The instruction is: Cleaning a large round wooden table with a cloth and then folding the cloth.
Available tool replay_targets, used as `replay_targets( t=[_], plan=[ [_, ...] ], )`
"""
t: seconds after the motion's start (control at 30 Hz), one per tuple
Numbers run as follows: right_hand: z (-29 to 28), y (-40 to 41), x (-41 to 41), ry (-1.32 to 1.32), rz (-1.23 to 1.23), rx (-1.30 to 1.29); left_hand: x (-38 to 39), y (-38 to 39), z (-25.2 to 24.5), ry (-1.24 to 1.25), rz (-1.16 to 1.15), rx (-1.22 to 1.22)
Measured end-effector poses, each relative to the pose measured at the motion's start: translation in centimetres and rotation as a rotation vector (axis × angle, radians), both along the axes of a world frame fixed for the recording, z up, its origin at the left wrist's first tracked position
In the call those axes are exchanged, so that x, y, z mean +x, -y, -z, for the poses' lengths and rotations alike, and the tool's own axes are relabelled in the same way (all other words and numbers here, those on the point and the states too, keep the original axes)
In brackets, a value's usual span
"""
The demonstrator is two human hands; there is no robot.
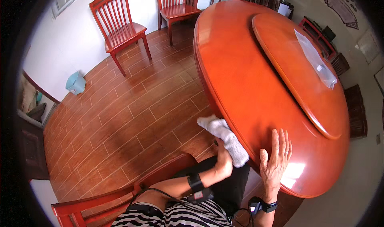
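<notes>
My left hand [224,159] is closed around a pale grey knitted sock [232,144], just off the near rim of a round reddish-brown wooden table [234,86]. The sock's far end bends away over the tiled floor; its near end lies above my black trousers [237,179]. Some of my left fingers are hidden behind the sock. With fingers extended and nothing in it, my right hand [276,158] is over the table's near edge; whether the palm touches the surface is unclear. Each wrist wears a black strap with a small cabled device.
A raised turntable [288,59] on the table bears a clear plastic bag [315,59]. A red wooden chair [120,35] and a second chair [180,11] stand along the white wall, with a light-blue bin [76,83] nearby. Beside me is a chair back [93,201].
</notes>
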State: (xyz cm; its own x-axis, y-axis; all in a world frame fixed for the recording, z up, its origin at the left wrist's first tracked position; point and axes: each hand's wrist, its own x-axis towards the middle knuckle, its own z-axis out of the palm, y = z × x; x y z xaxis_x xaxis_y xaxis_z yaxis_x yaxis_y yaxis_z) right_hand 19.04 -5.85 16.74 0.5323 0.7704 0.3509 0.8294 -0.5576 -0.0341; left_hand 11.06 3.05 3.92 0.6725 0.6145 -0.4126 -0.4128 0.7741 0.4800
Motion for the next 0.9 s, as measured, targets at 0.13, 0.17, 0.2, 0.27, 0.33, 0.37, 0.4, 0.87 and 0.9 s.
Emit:
replay_targets(
  t=[0.13,0.17,0.2,0.27,0.33,0.37,0.4,0.87,0.9],
  plan=[
    [0.3,0.1,0.0,-0.016,-0.005,0.048,-1.0,6.0,-0.3,-0.032,0.079,0.030],
    [0.2,0.0,-0.1,-0.025,0.009,0.058,-1.1,6.5,0.5,-0.029,0.073,0.022],
    [0.3,-0.1,-0.3,-0.037,0.025,0.068,-1.0,6.6,1.5,-0.002,0.055,0.055],
    [0.5,0.1,0.0,-0.027,0.030,0.054,-0.9,6.3,2.1,0.033,0.042,0.075],
    [0.5,0.4,0.2,-0.035,0.060,0.048,-1.3,4.3,-0.4,0.178,0.141,-0.059],
    [0.5,0.2,0.0,-0.030,0.063,0.041,-1.0,3.7,-1.0,0.152,0.003,-0.093],
    [0.4,-0.1,-0.3,-0.035,0.051,0.037,-1.1,3.1,1.3,0.272,0.029,-0.193],
    [0.4,-0.1,-0.2,0.011,0.057,-0.005,1.7,-18.7,-2.5,0.412,-0.151,-0.126],
    [0.4,-0.1,-0.2,0.010,0.061,-0.012,1.9,-20.4,-2.4,0.453,-0.135,-0.103]
  ],
)
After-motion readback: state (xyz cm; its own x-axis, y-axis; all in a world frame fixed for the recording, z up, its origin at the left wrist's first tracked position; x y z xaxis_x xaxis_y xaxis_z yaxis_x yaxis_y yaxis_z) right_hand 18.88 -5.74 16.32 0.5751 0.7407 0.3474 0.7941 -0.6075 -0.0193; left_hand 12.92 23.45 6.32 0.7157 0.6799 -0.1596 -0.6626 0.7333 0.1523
